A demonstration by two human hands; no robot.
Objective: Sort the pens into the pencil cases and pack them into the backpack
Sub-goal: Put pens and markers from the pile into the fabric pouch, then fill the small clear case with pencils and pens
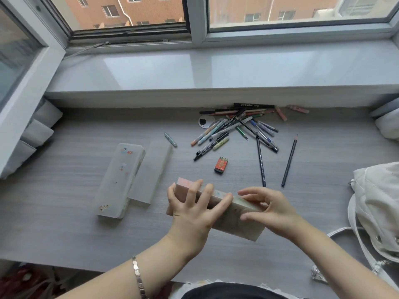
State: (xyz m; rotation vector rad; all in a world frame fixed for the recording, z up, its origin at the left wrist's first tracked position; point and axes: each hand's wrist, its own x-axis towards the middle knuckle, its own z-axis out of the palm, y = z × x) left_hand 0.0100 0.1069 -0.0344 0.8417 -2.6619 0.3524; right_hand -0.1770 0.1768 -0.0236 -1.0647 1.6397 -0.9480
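Pastel pencil case (pixel 234 216) gripped by left hand (pixel 192 210), fingers spread over top, pinched by right hand (pixel 274 210); pens (pixel 233 128) heaped beyond it, backpack (pixel 380 208) to its right.

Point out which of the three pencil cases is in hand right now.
The pink-and-green pencil case nearest the person: the left hand and right hand both grip it. The sticker-covered case and the plain frosted case lie untouched further left.
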